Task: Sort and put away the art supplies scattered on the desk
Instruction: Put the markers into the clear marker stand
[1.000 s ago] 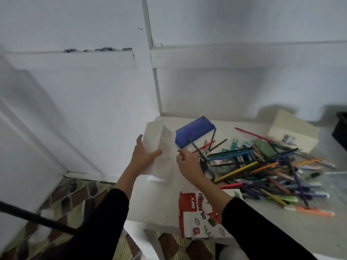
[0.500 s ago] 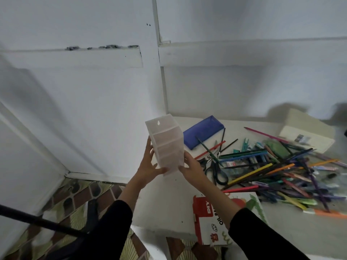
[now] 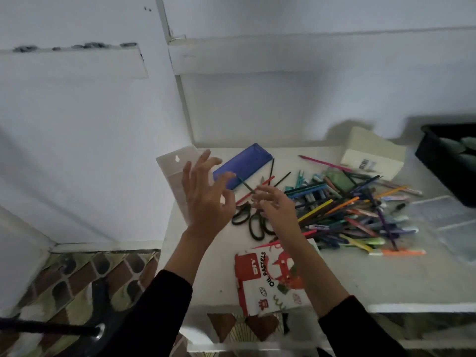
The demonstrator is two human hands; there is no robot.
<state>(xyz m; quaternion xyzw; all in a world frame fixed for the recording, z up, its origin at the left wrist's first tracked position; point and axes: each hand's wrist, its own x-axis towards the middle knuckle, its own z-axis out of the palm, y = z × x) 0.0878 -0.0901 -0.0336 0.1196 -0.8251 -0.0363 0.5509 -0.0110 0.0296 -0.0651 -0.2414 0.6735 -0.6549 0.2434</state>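
Left hand (image 3: 206, 199) hovering with fingers spread and released, gripping nothing, translucent organizer (image 3: 173, 173) resting at the desk's (image 3: 386, 279) left rear corner, just behind that hand, right hand (image 3: 279, 210) hanging loosely open over the scissors (image 3: 248, 215), pencil pile (image 3: 347, 210) lying beside.

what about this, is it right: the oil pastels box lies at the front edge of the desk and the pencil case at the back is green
Not quite: the head view shows the pencil case at the back is blue, not green. The oil pastels box does lie at the front edge of the desk.
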